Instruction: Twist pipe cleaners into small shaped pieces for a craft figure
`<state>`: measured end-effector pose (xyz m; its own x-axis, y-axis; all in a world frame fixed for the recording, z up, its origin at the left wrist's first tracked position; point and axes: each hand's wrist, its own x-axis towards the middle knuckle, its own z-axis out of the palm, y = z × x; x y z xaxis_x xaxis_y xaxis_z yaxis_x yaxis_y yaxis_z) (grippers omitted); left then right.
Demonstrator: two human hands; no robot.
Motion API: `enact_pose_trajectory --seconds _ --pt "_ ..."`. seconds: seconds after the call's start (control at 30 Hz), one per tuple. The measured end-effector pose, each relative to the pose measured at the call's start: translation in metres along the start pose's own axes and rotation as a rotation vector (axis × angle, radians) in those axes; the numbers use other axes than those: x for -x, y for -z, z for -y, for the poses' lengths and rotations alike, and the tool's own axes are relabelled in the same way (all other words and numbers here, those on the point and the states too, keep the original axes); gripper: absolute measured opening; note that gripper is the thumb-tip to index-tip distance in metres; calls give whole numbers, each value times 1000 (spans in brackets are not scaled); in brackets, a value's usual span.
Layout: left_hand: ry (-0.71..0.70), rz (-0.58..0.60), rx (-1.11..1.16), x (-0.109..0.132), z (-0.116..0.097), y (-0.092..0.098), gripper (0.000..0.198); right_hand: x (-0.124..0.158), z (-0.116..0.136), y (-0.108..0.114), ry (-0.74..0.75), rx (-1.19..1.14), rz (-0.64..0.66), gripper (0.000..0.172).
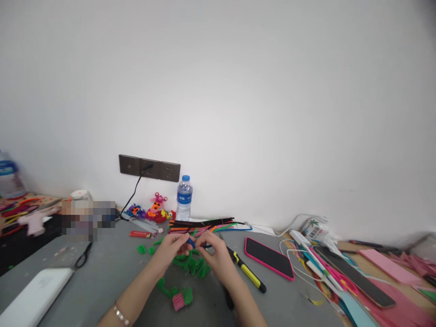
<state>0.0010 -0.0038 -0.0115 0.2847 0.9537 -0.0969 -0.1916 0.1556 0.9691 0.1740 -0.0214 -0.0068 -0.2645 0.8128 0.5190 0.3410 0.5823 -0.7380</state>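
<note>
My left hand (175, 247) is closed on one end of a blue pipe cleaner (191, 243) above the grey table. Close beside it, my right hand (211, 250) pinches the other part of the same blue piece. Bent green pipe cleaner pieces (192, 265) lie just under and behind both hands. Nearer the front sits a pink and green fuzzy piece (182, 299). A bundle of coloured pipe cleaners (204, 223) lies behind the hands, by the wall.
A water bottle (184, 200) stands against the wall beside small fuzzy figures (156, 206). To the right are a yellow and black cutter (250, 275), a phone (269, 257) and white cables. A white power bank (37, 297) lies on the left.
</note>
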Motion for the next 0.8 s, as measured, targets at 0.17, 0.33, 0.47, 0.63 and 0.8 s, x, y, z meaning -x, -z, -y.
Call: enact_pose_trajectory --seconds 0.17,0.33,0.47,0.63,0.8 --pt "10 16 24 1 1 -1 48 0 -1 1 -10 -19 33 16" --pt "12 3 51 2 1 -2 49 -1 -1 0 -15 -7 12 16" --pt "5 -7 67 2 2 0 48 -1 -2 -2 -22 14 -28 14" --pt "2 -2 69 2 2 -1 47 -1 -1 -1 -27 -13 -19 12" --pt "-7 53 53 6 -1 -5 43 1 5 5 -28 -50 72 10"
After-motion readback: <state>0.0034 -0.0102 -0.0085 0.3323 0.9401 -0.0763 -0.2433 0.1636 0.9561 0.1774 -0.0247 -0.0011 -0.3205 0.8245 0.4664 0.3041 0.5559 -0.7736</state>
